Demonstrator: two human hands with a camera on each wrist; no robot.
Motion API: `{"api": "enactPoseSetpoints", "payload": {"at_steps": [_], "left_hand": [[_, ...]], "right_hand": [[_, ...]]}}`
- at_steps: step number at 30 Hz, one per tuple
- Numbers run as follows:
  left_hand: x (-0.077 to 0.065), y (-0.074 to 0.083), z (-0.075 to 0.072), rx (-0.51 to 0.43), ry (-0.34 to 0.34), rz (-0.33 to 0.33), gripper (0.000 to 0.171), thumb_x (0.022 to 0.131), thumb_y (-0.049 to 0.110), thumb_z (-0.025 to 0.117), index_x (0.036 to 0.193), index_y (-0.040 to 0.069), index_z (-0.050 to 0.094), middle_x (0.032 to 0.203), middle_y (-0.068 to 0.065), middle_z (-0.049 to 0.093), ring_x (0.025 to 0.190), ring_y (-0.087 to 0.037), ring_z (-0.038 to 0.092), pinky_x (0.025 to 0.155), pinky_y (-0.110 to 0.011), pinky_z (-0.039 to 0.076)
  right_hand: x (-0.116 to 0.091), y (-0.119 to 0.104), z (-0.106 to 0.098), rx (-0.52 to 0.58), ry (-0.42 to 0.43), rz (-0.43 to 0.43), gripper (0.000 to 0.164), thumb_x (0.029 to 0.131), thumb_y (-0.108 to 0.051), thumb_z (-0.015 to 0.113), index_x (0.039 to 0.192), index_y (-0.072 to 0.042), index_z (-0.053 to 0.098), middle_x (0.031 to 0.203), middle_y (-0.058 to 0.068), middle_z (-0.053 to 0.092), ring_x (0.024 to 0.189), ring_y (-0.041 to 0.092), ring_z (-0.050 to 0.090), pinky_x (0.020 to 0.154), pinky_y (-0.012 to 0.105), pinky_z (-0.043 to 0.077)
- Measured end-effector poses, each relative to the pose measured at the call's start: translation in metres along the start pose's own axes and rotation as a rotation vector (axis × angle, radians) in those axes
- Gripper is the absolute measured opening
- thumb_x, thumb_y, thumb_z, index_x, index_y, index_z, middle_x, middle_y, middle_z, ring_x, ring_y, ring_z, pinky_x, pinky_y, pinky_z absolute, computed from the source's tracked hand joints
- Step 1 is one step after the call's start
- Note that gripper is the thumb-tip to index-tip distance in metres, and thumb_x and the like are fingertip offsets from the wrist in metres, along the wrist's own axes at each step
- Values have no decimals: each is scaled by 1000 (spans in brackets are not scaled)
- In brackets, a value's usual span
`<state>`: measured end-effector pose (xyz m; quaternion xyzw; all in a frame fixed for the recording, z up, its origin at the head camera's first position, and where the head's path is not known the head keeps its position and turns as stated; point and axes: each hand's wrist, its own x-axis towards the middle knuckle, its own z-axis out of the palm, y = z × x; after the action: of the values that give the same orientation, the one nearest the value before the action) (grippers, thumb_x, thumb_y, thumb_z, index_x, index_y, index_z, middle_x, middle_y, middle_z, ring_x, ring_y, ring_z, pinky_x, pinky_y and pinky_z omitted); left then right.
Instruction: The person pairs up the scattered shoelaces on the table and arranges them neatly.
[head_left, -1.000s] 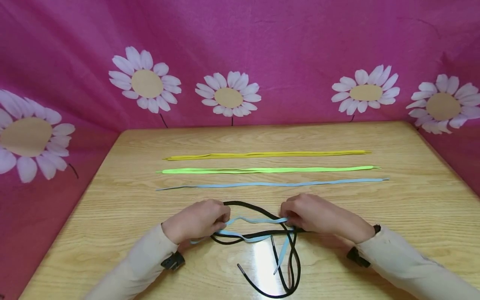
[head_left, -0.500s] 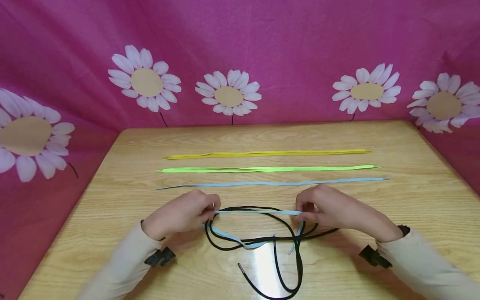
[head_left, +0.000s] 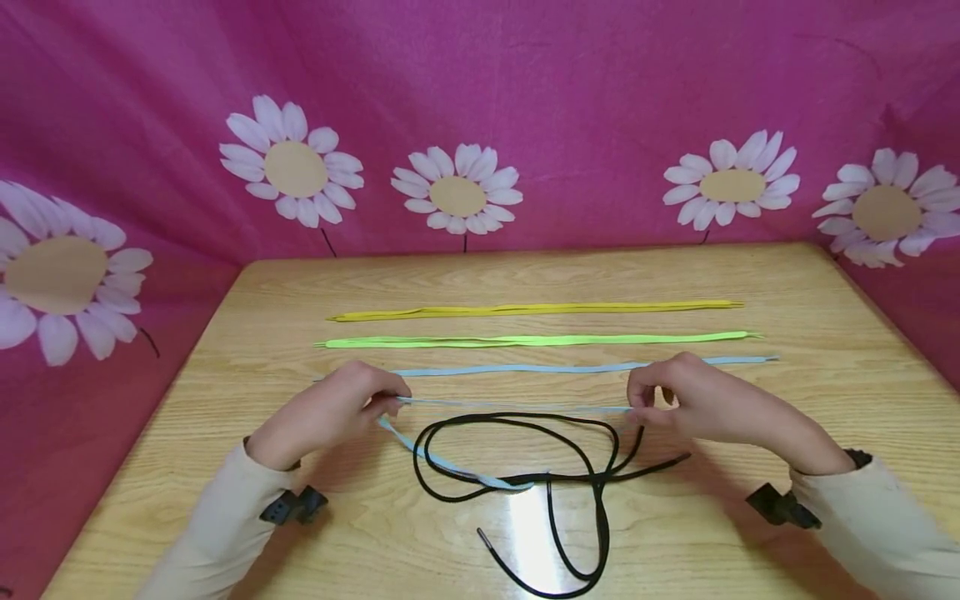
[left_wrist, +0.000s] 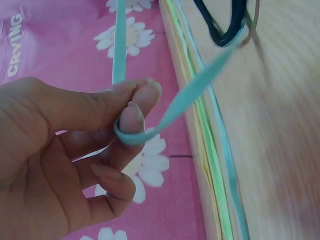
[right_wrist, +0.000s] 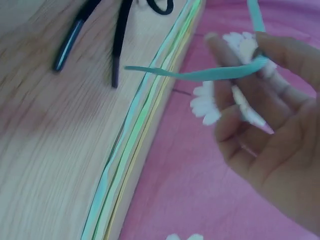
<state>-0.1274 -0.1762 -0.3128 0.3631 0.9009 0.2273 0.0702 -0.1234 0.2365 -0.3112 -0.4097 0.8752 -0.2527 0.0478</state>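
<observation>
A light blue shoelace [head_left: 517, 407] stretches nearly straight between both hands, just above the table. My left hand [head_left: 337, 412] pinches it between thumb and fingertips; in the left wrist view the lace [left_wrist: 192, 90] bends round a finger and runs down toward the black laces. With thumb and fingers, my right hand [head_left: 697, 408] pinches the other side, and a short free end [right_wrist: 200, 75] sticks out in the right wrist view. Below lie the loosely looped black shoelaces [head_left: 602, 525], their dark tips [right_wrist: 115, 72] showing. Part of the blue lace still lies across the black loops.
Three straightened laces lie in rows farther back: yellow [head_left: 532, 309], neon green [head_left: 540, 341] and another light blue lace [head_left: 517, 368], partly behind the hands. The wooden table [head_left: 187, 467] meets a pink cloth [head_left: 570, 100] with printed daisies.
Both hands have moved apart and away from the body, lifting the blue lace off the black laces and pulling it taut between them. The rows behind have stayed put.
</observation>
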Motion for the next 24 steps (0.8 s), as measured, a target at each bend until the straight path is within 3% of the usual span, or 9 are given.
{"api": "enactPoseSetpoints", "payload": {"at_steps": [7,13,19,24], "left_hand": [[-9,-3,-14,-20,24,-45,8,88,-2,67,89,4,71,79,3,65,66,-6,53,59,-24,48],[-17,-4,-23,4,65,-56,9,86,-2,68,88,6,71,79,4,64,68,-6,53,62,-26,48],[-26,-7,-31,5,93,-92,11,86,-3,68,93,4,73,81,3,67,70,-7,58,62,-26,50],[-29,-12,-34,29,123,-81,14,83,-7,69,91,3,73,77,5,67,68,-8,59,60,-25,50]], "right_hand": [[-15,11,-14,11,88,33,19,87,-9,71,88,-23,59,72,-19,63,64,-1,56,50,20,34],[-29,26,-20,-60,215,39,9,84,-16,74,84,-18,65,66,-20,56,60,-1,49,51,18,35],[-43,39,-28,-159,314,69,19,78,-6,78,83,-21,68,64,-19,56,59,-1,48,53,15,36],[-54,47,-34,-201,336,166,29,75,6,76,87,-20,71,68,-19,60,61,-1,48,51,18,37]]}}
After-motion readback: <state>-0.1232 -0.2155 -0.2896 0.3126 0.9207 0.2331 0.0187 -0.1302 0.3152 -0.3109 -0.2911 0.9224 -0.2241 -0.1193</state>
